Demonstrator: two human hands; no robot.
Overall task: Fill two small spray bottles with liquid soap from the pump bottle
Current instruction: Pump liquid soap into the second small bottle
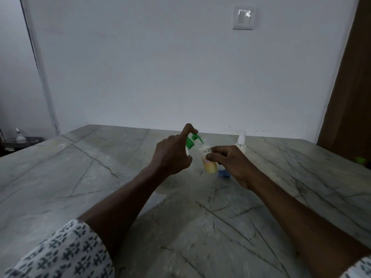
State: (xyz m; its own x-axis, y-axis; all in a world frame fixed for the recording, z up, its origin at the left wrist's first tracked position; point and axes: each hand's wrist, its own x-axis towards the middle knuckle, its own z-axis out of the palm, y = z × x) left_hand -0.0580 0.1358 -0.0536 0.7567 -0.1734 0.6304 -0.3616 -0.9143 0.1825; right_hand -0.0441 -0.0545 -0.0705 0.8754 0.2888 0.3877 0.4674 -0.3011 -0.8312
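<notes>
My left hand (172,155) grips the pump bottle (190,143), a white bottle with a green pump head, and its index finger rests on top of the pump. The green spout points down into the open neck of a small clear bottle (208,161) that holds yellowish soap and bears a small red-edged label. My right hand (230,163) holds this small bottle just above the table, next to the pump. A second small spray bottle (241,141) with a white capped top stands behind my right hand. A blue object (224,173) lies on the table under my right hand, mostly hidden.
The grey veined stone table (100,177) stretches wide around my arms. A brown wooden door or panel (349,97) rises at the right, with a small green thing (361,160) at its foot. A dark shelf with a little white bottle (20,137) sits at far left.
</notes>
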